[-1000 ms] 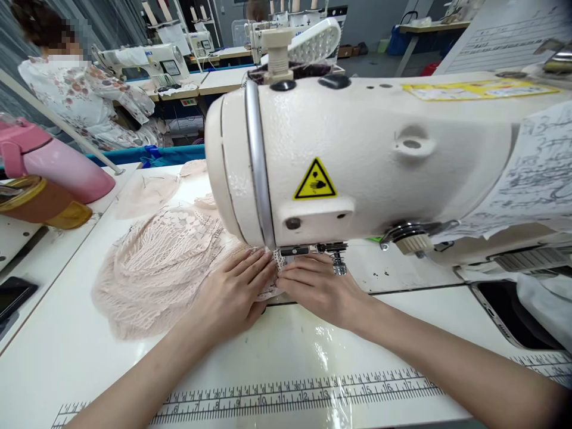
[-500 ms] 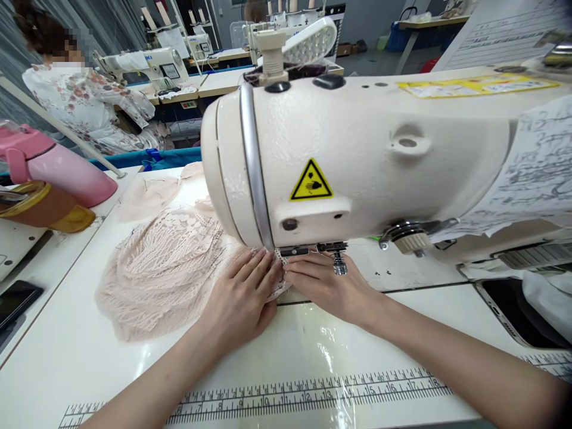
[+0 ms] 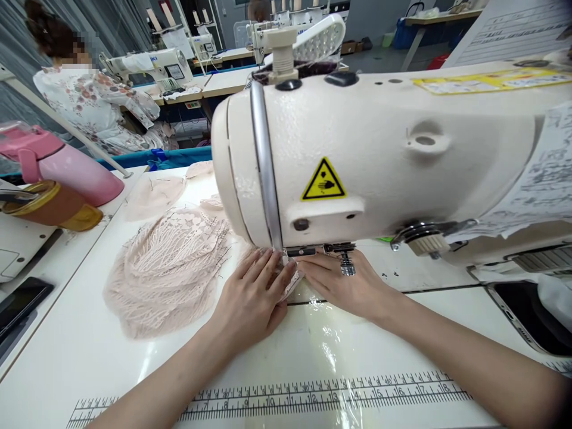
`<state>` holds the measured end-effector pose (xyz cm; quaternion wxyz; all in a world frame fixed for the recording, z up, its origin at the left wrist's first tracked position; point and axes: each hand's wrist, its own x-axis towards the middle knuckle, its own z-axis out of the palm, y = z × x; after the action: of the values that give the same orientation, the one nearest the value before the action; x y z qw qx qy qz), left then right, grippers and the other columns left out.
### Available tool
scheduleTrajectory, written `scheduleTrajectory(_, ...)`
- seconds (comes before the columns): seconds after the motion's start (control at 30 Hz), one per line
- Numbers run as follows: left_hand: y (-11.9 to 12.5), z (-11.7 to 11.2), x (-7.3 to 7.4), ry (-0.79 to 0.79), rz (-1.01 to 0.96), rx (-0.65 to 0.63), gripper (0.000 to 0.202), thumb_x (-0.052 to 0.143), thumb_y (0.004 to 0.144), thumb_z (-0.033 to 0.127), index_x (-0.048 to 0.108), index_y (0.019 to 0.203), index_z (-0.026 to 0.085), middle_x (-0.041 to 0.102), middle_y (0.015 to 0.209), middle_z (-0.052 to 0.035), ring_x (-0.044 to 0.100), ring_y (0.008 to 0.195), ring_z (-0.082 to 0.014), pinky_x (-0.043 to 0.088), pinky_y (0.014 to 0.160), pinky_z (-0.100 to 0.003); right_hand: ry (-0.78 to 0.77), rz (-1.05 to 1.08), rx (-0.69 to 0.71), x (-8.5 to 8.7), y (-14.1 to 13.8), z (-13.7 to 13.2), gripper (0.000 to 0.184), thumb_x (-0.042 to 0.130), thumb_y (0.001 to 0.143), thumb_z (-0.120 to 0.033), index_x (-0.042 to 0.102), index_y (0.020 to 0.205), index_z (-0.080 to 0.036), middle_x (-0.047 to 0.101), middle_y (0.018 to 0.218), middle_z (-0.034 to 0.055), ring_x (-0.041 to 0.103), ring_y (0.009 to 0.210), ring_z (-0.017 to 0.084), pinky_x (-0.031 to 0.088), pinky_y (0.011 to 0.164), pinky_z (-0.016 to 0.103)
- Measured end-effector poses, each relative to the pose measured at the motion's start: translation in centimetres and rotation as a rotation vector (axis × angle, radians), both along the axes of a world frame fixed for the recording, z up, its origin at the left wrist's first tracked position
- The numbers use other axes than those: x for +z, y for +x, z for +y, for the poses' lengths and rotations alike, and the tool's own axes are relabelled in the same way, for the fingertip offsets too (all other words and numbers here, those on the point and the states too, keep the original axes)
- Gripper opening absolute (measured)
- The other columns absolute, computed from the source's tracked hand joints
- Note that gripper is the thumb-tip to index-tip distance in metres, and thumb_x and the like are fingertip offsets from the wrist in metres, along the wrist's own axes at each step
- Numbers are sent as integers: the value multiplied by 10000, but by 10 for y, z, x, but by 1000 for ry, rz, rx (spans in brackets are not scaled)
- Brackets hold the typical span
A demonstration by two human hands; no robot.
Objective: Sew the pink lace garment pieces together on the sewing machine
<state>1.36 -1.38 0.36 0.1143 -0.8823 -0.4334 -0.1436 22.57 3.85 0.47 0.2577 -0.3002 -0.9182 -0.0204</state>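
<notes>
**Pressing pink lace (image 3: 170,268) flat beneath the head of the sewing machine (image 3: 379,161)**

Both hands rest on the cloth right under the machine's front end. The left hand (image 3: 250,304) lies palm down with its fingers stretched out, pressing the edge of the lace to the white table (image 3: 67,357) just left of the presser foot (image 3: 304,251). The right hand (image 3: 344,286) comes in from the machine's right side, fingers straight and close together, their tips pinning the same edge just in front of the foot. Neither hand is clenched and neither grasps anything; they only press down, and their fingertips nearly meet.

Most of the lace fans out in a rumpled heap to the left of the machine. A smaller pale pink piece (image 3: 154,193) lies flat behind that heap. On the machine's face, above the hands, is a yellow warning sticker (image 3: 323,180), and printed papers (image 3: 536,185) hang over its arm on the right.

A ruler strip (image 3: 313,396) runs along the table edge in front of the machine. Well to the machine's left lie a pink bottle (image 3: 67,170) and a brown, gold-rimmed container (image 3: 49,205), with a dark phone (image 3: 20,301) nearer the table's front. Behind the machine's left end, a person in a floral top (image 3: 93,101) sits at another machine.
</notes>
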Motion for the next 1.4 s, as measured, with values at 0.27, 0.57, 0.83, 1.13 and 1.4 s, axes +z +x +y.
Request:
scheduleTrajectory(0.27, -5, 3, 3, 42, 68, -93, 406, 412, 932, 215, 559, 1295, 105, 580, 1325, -119, 558, 1224, -266, 440, 1062, -461, 139, -115, -52, 5, 1, -2, 348, 378, 892, -75, 657, 1033, -227, 696, 1075, 0, 647, 853, 196, 317, 453, 341)
scheduleTrajectory(0.57, -25, 11, 5, -17, 1, -168, 408, 410, 925, 195, 556, 1293, 97, 579, 1321, -119, 562, 1220, -245, 449, 1071, -442, 275, -164, -27, -1, -7, -7, 371, 377, 882, 7, 655, 1012, -202, 688, 1070, -7, 585, 821, 121, 365, 603, 311)
scheduleTrajectory(0.83, -31, 15, 6, -40, 25, -156, 419, 410, 903, 186, 565, 1276, 72, 591, 1311, -123, 568, 1212, -266, 456, 1064, -476, 289, -26, 84, -9, -22, -8, 241, 490, 856, 9, 632, 958, -157, 697, 886, -6, 599, 895, 108, 449, 776, 279)
scheduleTrajectory(1.13, -28, 14, 6, -20, 40, -155, 414, 402, 931, 193, 545, 1315, 132, 560, 1357, -96, 553, 1231, -261, 450, 1063, -471, 239, 55, 163, -12, -23, -7, 237, 515, 800, 37, 638, 913, -131, 704, 856, -4, 629, 896, 112, 491, 809, 273)
scheduleTrajectory(1.4, -23, 11, 1, -21, 35, -87, 422, 387, 933, 216, 537, 1318, 129, 567, 1351, -69, 545, 1237, -257, 421, 1078, -471, 237, 33, 148, -11, -21, -7, 228, 505, 832, 22, 646, 914, -138, 705, 896, 2, 627, 919, 113, 481, 830, 267)
